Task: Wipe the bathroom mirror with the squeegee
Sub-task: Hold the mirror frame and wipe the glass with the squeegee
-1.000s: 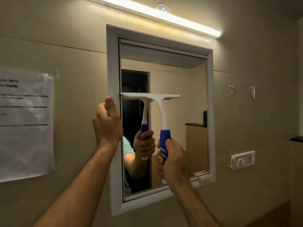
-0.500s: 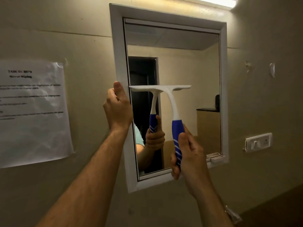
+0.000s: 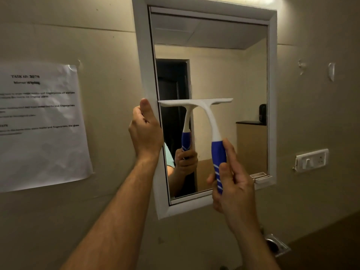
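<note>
My right hand (image 3: pixel 233 182) grips the blue-and-white plastic squeegee (image 3: pixel 206 117), blade against the white-framed rectangular wall mirror (image 3: pixel 229 75); my left hand (image 3: pixel 145 131) clasps its left frame edge.

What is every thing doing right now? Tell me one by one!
White-framed wall mirror: hanging, frame gripped at its left edge.
White squeegee with blue handle: held upright, blade against the glass.
Left hand: gripping the mirror frame.
Right hand: gripping the squeegee handle.
White printed paper sheet: stuck on the wall, crinkled.
</note>
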The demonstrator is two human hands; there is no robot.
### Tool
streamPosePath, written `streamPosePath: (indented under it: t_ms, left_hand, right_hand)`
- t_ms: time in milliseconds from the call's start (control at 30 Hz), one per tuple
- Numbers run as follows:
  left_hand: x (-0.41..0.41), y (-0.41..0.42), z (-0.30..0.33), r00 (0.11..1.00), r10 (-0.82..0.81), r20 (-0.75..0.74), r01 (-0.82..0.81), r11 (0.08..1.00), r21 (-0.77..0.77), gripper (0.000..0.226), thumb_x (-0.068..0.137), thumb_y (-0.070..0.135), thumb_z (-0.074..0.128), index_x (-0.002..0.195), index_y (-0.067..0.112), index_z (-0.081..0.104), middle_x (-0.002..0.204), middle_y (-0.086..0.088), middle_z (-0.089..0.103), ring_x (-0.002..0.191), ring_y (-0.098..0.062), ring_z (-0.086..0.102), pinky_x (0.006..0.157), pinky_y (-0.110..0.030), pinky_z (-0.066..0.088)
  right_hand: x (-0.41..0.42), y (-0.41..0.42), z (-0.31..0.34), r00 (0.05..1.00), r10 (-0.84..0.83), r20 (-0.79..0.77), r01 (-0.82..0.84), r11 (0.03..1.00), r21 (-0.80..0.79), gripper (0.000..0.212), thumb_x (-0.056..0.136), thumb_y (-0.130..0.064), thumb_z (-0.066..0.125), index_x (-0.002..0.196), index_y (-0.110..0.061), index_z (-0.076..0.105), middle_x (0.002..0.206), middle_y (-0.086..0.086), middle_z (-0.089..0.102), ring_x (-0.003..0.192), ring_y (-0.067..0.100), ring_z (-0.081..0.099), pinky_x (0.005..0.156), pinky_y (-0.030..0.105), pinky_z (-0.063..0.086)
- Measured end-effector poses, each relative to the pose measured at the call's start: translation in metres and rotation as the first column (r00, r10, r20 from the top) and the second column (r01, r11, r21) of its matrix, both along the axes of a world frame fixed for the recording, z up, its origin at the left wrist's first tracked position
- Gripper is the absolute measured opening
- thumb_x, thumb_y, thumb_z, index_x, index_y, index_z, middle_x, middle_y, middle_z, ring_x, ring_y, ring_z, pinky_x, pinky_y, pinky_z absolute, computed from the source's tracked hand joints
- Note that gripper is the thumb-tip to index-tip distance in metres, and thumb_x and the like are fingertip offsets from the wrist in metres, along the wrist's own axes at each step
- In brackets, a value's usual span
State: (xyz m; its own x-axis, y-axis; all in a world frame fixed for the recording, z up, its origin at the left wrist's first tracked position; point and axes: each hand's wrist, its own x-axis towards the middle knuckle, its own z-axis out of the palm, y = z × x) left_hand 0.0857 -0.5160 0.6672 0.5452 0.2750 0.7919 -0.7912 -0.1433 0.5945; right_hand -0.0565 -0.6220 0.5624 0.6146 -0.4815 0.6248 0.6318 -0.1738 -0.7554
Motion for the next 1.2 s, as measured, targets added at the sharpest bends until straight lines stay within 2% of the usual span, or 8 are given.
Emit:
streamPosePath:
  t_ms: [267, 367, 500, 600, 700, 867, 1067, 1200]
  left_hand:
    - [0.0, 0.0, -0.027, 1.0, 0.006, 0.023, -0.006, 1.0, 0.001, 0.04, 0.103, 0.039, 0.025, 0.08, 0.012, 0.044, 0.058, 0.006, 0.038, 0.046, 0.007, 0.044, 0.042, -0.006, 0.034]
    - [0.001, 0.0, -0.028, 0.999, 0.021, 0.038, -0.021, 1.0, -0.002, 0.041, 0.103, 0.037, 0.026, 0.078, 0.011, 0.044, 0.057, 0.006, 0.038, 0.047, 0.005, 0.045, 0.042, -0.007, 0.035]
    - [0.001, 0.0, -0.03, 0.999, 0.024, 0.036, -0.024, 1.0, -0.009, 0.041, 0.103, 0.036, 0.026, 0.077, 0.012, 0.044, 0.055, 0.007, 0.036, 0.046, 0.004, 0.044, 0.04, -0.008, 0.032]
    - [0.0, -0.001, -0.031, 0.999, 0.023, 0.033, -0.023, 1.0, -0.011, 0.04, 0.104, 0.034, 0.025, 0.077, 0.011, 0.044, 0.056, 0.007, 0.037, 0.047, 0.006, 0.044, 0.042, -0.007, 0.034]
    - [-0.001, -0.001, -0.031, 0.999, 0.022, 0.027, -0.022, 1.0, -0.009, 0.039, 0.104, 0.033, 0.024, 0.078, 0.012, 0.044, 0.058, 0.007, 0.038, 0.047, 0.008, 0.044, 0.044, -0.006, 0.034]
    - [0.0, 0.0, -0.032, 1.0, 0.011, 0.015, -0.011, 1.0, -0.012, 0.036, 0.104, 0.034, 0.023, 0.076, 0.031, 0.044, 0.062, 0.009, 0.043, 0.052, 0.015, 0.047, 0.051, -0.001, 0.037]
    - [-0.004, -0.001, -0.031, 1.0, 0.018, 0.015, -0.017, 0.999, -0.038, 0.036, 0.105, 0.028, 0.025, 0.075, 0.031, 0.043, 0.062, 0.013, 0.04, 0.052, 0.018, 0.046, 0.053, 0.0, 0.037]
    - [-0.007, -0.001, -0.035, 1.0, 0.012, 0.014, -0.012, 0.999, -0.04, 0.036, 0.105, 0.028, 0.025, 0.072, 0.035, 0.039, 0.065, 0.018, 0.038, 0.055, 0.023, 0.045, 0.055, 0.002, 0.037]
  right_hand:
    - [0.015, -0.003, 0.032, 0.993, -0.061, 0.099, 0.066, 0.997, -0.043, 0.042, 0.102, -0.023, 0.042, 0.133, -0.05, 0.048, 0.084, -0.026, 0.066, 0.061, 0.006, 0.054, 0.048, 0.015, 0.046]
    - [0.013, -0.006, 0.009, 0.998, -0.049, 0.05, 0.051, 0.998, -0.033, 0.043, 0.101, -0.025, 0.042, 0.13, -0.056, 0.05, 0.078, -0.008, 0.063, 0.055, 0.006, 0.051, 0.045, 0.016, 0.043]
    - [0.003, -0.009, -0.027, 0.999, -0.012, -0.03, 0.011, 1.0, -0.013, 0.042, 0.093, -0.036, 0.045, 0.121, -0.067, 0.051, 0.075, -0.008, 0.063, 0.052, 0.007, 0.05, 0.042, 0.018, 0.042]
    - [-0.004, -0.015, -0.016, 0.996, 0.07, -0.049, -0.07, 0.997, -0.016, 0.042, 0.098, -0.032, 0.041, 0.122, -0.065, 0.05, 0.085, 0.004, 0.059, 0.049, 0.006, 0.049, 0.041, 0.019, 0.042]
    - [-0.005, -0.022, 0.016, 1.0, 0.017, -0.02, -0.019, 0.994, -0.105, 0.039, 0.101, -0.032, 0.041, 0.128, -0.06, 0.046, 0.079, -0.001, 0.063, 0.048, 0.014, 0.049, 0.039, 0.024, 0.046]
    - [0.003, -0.013, 0.008, 0.997, -0.075, -0.033, 0.068, 0.984, -0.166, 0.045, 0.099, -0.037, 0.045, 0.127, -0.072, 0.039, 0.085, 0.013, 0.057, 0.06, 0.008, 0.048, 0.055, 0.022, 0.044]
    - [-0.009, -0.008, -0.037, 0.997, -0.016, -0.069, 0.012, 0.998, -0.059, 0.047, 0.1, -0.02, 0.05, 0.131, -0.056, 0.049, 0.07, 0.008, 0.058, 0.048, 0.016, 0.048, 0.04, 0.026, 0.045]
    - [-0.003, -0.015, -0.004, 0.995, -0.097, -0.023, 0.095, 0.993, -0.073, 0.043, 0.097, -0.012, 0.053, 0.122, -0.046, 0.052, 0.085, 0.012, 0.068, 0.052, 0.011, 0.055, 0.044, 0.023, 0.046]
